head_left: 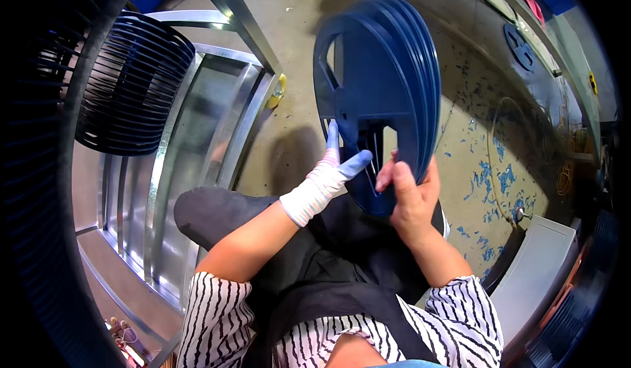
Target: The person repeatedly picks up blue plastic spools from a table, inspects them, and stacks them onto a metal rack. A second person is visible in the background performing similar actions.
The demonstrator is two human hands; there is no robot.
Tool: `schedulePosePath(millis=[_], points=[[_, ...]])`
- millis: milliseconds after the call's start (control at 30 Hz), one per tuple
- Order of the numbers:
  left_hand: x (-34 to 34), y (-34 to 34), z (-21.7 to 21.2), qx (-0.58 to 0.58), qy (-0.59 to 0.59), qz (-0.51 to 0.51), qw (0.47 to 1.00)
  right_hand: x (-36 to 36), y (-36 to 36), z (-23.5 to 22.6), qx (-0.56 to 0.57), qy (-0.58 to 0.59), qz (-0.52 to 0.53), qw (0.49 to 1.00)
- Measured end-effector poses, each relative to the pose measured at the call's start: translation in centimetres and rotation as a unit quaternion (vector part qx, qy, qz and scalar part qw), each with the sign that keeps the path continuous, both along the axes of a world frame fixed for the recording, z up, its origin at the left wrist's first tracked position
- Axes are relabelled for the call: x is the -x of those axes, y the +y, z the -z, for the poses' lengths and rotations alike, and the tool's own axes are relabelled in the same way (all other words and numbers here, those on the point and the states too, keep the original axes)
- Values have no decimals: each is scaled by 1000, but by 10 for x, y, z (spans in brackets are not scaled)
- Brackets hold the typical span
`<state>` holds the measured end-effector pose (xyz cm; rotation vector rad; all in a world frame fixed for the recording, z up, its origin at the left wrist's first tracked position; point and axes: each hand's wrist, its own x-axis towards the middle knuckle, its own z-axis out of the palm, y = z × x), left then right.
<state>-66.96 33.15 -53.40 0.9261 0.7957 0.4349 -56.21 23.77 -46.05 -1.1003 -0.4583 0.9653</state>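
Blue slotted discs (373, 82) are leaning in a stack at upper centre, the bare right hand (414, 202) gripping their lower right rim, while the gloved left hand (323, 176) is resting with thumb and finger spread at the near face, seemingly touching it. Pale floor (296, 105) is leaving room between their left edge and the metal rack (204, 124), and blue scraps (506, 178) are littering the frame's right side.
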Motion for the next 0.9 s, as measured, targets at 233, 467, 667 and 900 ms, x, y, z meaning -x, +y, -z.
schedulePosePath(millis=[233, 467, 667, 900], points=[[5, 18, -17, 144, -145, -70, 976, -22, -2, 3, -18, -30, -41, 999], [39, 43, -33, 325, -297, 32, 897, -77, -5, 7, -21, 7, 240, 970], [40, 47, -32, 338, -347, 49, 874, -103, -21, 19, -36, 19, 276, 960], [42, 46, -46, 336, -338, 34, 878, -139, -47, 49, -113, 95, 200, 969]])
